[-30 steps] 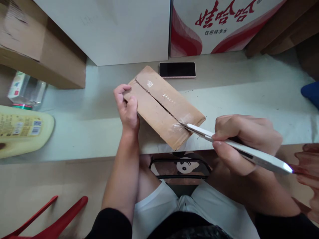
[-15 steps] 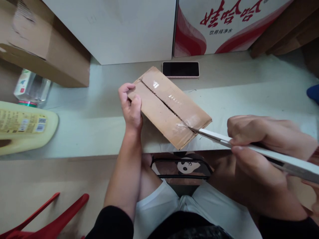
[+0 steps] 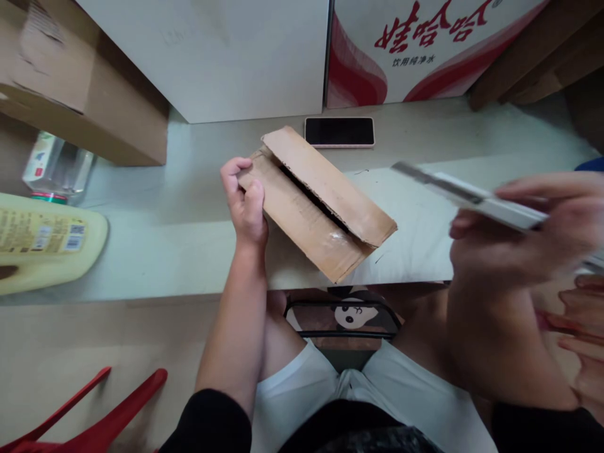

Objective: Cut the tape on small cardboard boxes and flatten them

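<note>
Fingers (image 3: 230, 179) of the left hand (image 3: 248, 211) are being curled behind the left corner of one small cardboard box (image 3: 302, 207), while the thumb is being pressed on its face, the corner being pinched between them. The box is being held slantwise over the table (image 3: 198, 233), near the front edge. One long flap is being shown raised along the middle slit; only darkness is being revealed within, and the contents cannot be told. One white cutter (image 3: 465, 191) is being gripped in the right hand (image 3: 542, 233), its blade well apart from the box; finger detail is being obscured by blur. Three larger containers are being seen beyond: one brown carton (image 3: 127, 107), one plain white box (image 3: 245, 56) and one red-and-white printed box (image 3: 425, 56), their contents being hidden. Two bottles are being shown at left, one clear bottle (image 3: 54, 167) and one yellow bottle (image 3: 51, 242). One phone (image 3: 340, 132) is being displayed screen upward behind the small box.
</note>
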Available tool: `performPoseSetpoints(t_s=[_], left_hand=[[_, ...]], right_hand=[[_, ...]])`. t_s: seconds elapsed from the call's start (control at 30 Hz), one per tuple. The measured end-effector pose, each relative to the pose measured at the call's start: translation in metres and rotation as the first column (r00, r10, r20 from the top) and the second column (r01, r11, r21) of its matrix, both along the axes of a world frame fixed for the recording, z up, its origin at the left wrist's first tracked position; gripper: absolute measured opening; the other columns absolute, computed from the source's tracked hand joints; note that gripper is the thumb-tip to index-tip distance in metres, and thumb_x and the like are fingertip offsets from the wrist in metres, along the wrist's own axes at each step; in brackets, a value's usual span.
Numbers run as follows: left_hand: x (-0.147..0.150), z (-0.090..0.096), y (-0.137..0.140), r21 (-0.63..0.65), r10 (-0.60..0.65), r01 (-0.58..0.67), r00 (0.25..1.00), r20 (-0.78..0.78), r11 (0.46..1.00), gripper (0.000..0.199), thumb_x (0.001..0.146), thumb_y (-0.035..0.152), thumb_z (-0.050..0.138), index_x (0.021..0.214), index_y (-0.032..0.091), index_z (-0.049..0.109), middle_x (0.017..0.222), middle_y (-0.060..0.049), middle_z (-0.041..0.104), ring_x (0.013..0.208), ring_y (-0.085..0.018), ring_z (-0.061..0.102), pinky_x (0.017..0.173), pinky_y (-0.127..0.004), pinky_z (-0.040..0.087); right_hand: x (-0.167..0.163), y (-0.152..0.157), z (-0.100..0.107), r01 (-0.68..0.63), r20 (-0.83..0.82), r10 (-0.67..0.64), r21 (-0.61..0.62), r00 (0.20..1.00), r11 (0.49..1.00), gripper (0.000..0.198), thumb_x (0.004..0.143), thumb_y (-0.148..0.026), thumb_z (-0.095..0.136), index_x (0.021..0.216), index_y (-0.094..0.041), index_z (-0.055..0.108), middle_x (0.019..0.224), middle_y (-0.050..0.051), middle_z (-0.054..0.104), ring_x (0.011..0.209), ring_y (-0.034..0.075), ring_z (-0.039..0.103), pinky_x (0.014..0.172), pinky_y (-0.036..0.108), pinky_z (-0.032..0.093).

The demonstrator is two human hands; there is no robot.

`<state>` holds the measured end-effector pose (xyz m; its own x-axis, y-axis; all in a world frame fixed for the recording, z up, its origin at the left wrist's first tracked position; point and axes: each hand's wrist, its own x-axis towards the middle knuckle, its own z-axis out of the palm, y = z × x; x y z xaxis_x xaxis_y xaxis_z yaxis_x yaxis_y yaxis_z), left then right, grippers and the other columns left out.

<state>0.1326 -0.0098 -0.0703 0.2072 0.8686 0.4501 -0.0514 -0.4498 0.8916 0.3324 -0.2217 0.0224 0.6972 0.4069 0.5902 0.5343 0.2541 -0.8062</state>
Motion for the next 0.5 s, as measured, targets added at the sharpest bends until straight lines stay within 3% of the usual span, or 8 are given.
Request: performPoseSetpoints(t_s=[0.1,0.17,0.2,0.3,0.5], left_hand=[[0.0,0.0,0.0,-0.003,0.001,-0.001,1.0,0.017,1.0,0.053,0.083,0.069,0.059,0.115,0.027,0.051,0.107,-0.006,0.052,0.102,-0.024,0.057,0.097,-0.04,0.049],[0.0,0.001,0.0,-0.007,-0.003,0.003,1.0,0.025,1.0,0.053,0.082,0.068,0.061,0.114,0.028,0.051,0.107,-0.006,0.053,0.102,-0.024,0.058,0.097,-0.04,0.049],[0.0,0.001,0.0,-0.011,-0.004,0.004,1.0,0.027,1.0,0.053,0.081,0.068,0.062,0.114,0.028,0.052,0.107,-0.005,0.053,0.101,-0.023,0.058,0.096,-0.04,0.049],[0.0,0.003,-0.001,-0.025,0.007,-0.006,0.999,0.033,1.0,0.052,0.08,0.069,0.063,0.112,0.029,0.053,0.106,-0.005,0.054,0.099,-0.023,0.058,0.095,-0.039,0.05],[0.001,0.003,-0.004,-0.041,-0.003,0.007,0.996,0.094,0.999,0.054,0.078,0.07,0.067,0.111,0.028,0.054,0.104,-0.005,0.056,0.097,-0.022,0.059,0.091,-0.038,0.05]], right_hand=[[0.012,0.009,-0.026,-0.023,0.053,0.029,-0.104,0.998,0.994,0.038,0.098,-0.058,0.055,0.09,-0.023,0.068,0.066,0.001,0.064,0.05,0.014,0.06,0.044,0.028,0.039],[0.02,0.014,-0.039,0.008,0.146,0.037,-0.297,0.989,0.955,0.029,0.095,-0.051,0.062,0.099,-0.023,0.068,0.076,0.003,0.07,0.06,0.016,0.065,0.054,0.03,0.047],[0.024,0.016,-0.045,0.051,0.209,0.04,-0.411,0.977,0.91,0.025,0.093,-0.047,0.065,0.102,-0.024,0.069,0.081,0.004,0.072,0.067,0.018,0.067,0.06,0.031,0.049],[0.033,0.021,-0.059,0.196,0.35,0.063,-0.655,0.934,0.73,0.027,0.087,-0.04,0.068,0.11,-0.025,0.069,0.093,0.007,0.072,0.08,0.022,0.066,0.071,0.036,0.051],[0.045,0.023,-0.077,0.303,0.347,0.084,-0.895,0.934,0.329,0.066,0.078,-0.05,0.071,0.132,-0.015,0.06,0.114,0.022,0.064,0.099,0.035,0.061,0.082,0.048,0.051]])
